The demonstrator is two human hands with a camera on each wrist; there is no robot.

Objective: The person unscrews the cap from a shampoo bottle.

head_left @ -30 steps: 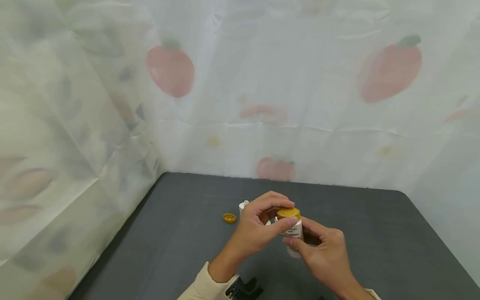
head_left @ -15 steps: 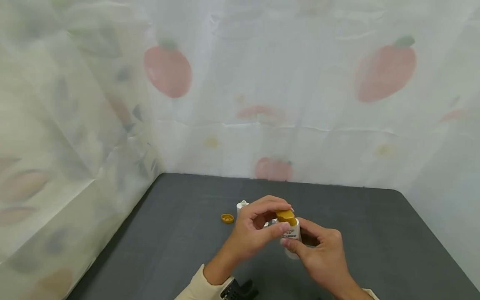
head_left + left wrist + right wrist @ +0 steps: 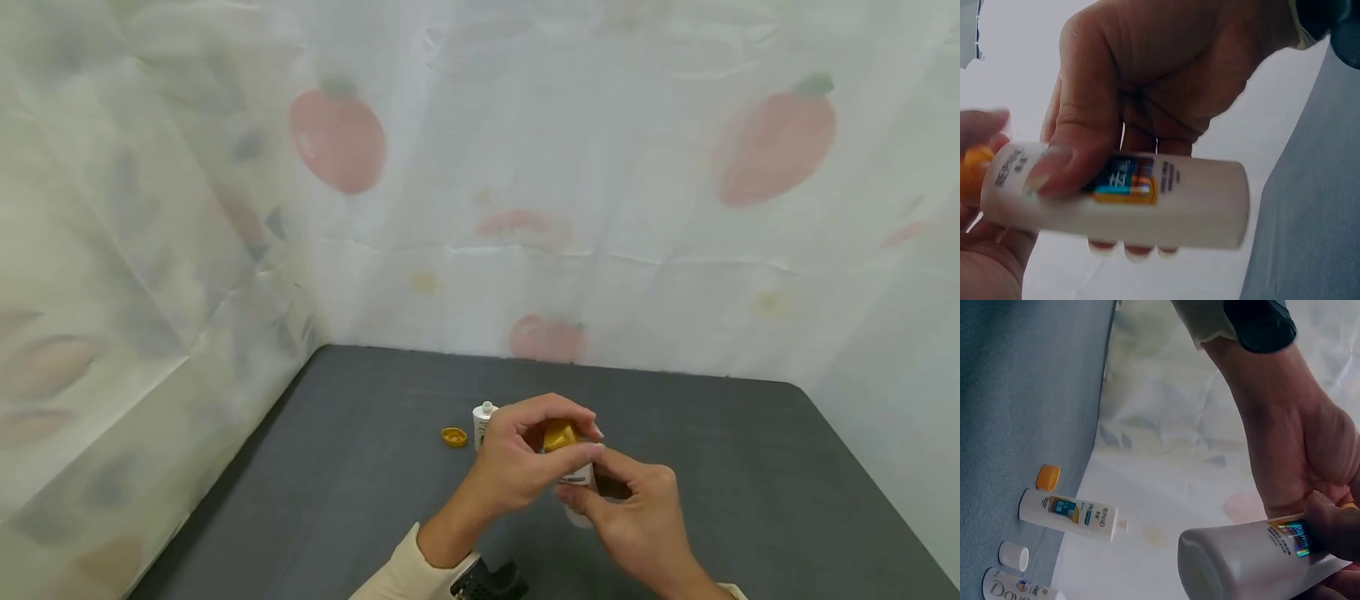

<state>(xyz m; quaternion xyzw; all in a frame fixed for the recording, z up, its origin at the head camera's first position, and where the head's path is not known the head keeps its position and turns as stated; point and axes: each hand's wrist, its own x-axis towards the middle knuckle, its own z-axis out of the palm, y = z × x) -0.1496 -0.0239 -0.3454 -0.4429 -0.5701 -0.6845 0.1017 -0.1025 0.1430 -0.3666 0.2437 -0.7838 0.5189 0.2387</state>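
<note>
Between my hands is a white shampoo-style bottle (image 3: 1204,200) with a blue and yellow label, its yellow cap (image 3: 558,435) at the top end. My left hand (image 3: 517,458) grips that cap between thumb and fingers, partly covering it. My right hand (image 3: 648,517) holds the bottle body, thumb on the label side, fingers behind. In the right wrist view the rounded base of the bottle faces the camera.
On the dark table (image 3: 360,500) a loose yellow cap (image 3: 453,437) lies left of an uncapped white bottle (image 3: 1075,515). The right wrist view also shows a white cap (image 3: 1014,556) and a Dove bottle (image 3: 1016,587). A printed curtain (image 3: 450,167) hangs behind the table.
The yellow cap has turned and tilted, and the bottle leans slightly. My left fingers have swung round over the cap towards the right; my right hand keeps its hold on the body.
</note>
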